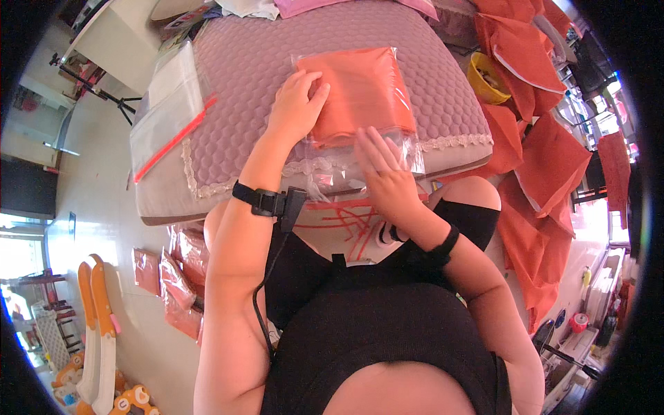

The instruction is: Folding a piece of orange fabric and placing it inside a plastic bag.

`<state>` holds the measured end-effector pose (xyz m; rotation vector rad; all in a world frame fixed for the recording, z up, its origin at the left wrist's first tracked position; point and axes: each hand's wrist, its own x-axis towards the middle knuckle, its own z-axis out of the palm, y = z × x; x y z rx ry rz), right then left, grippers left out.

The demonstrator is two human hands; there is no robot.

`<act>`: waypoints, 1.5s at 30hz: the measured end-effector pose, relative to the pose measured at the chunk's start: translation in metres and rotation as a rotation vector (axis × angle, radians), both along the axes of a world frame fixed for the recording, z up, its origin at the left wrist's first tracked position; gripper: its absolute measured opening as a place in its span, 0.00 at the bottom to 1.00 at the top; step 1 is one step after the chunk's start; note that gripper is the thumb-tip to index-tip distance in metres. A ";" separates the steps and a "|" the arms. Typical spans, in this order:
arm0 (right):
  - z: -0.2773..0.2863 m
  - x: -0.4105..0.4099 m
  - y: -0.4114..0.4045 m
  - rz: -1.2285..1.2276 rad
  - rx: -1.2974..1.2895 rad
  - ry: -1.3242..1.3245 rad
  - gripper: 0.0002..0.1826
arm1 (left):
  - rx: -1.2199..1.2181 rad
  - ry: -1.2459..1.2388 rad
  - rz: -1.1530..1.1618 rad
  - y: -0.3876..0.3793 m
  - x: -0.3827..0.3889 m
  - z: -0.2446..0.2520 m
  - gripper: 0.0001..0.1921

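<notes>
Folded orange fabric (363, 93) lies inside a clear plastic bag (417, 155) on a quilted mauve bed cover (249, 67). My left hand (298, 101) rests on the left edge of the packed fabric, fingers slightly curled and thumb apart. Over the near edge of the fabric, my right hand (384, 171) lies flat on the clear bag, fingers extended. The bag's loose near end hangs towards the bed edge. Neither hand visibly grips anything. To the left on the bed is a stack of clear bags (166, 114) with a red strip along one edge.
Orange fabric pieces (550, 161) hang and lie in a heap at the right, beside a yellow bucket (485, 78). Packed orange bundles (179, 280) lie on the floor at left. Red strips (347, 220) lie between my legs. A black tripod (101, 93) stands at upper left.
</notes>
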<state>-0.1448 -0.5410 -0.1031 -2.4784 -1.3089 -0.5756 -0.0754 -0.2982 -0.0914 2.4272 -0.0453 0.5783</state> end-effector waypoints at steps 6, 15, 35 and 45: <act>0.000 0.023 0.024 -0.065 0.122 0.000 0.29 | -0.227 0.045 0.096 -0.012 -0.015 -0.005 0.29; -0.002 0.070 0.018 -0.065 0.196 -0.019 0.23 | -0.590 0.152 0.211 -0.038 -0.041 -0.019 0.38; -0.017 0.115 0.020 -0.099 -0.050 -0.206 0.27 | -0.865 0.273 0.187 -0.052 -0.040 -0.009 0.38; -0.003 0.105 0.049 -0.387 -0.184 0.005 0.34 | -0.791 0.258 0.216 -0.056 -0.042 -0.002 0.35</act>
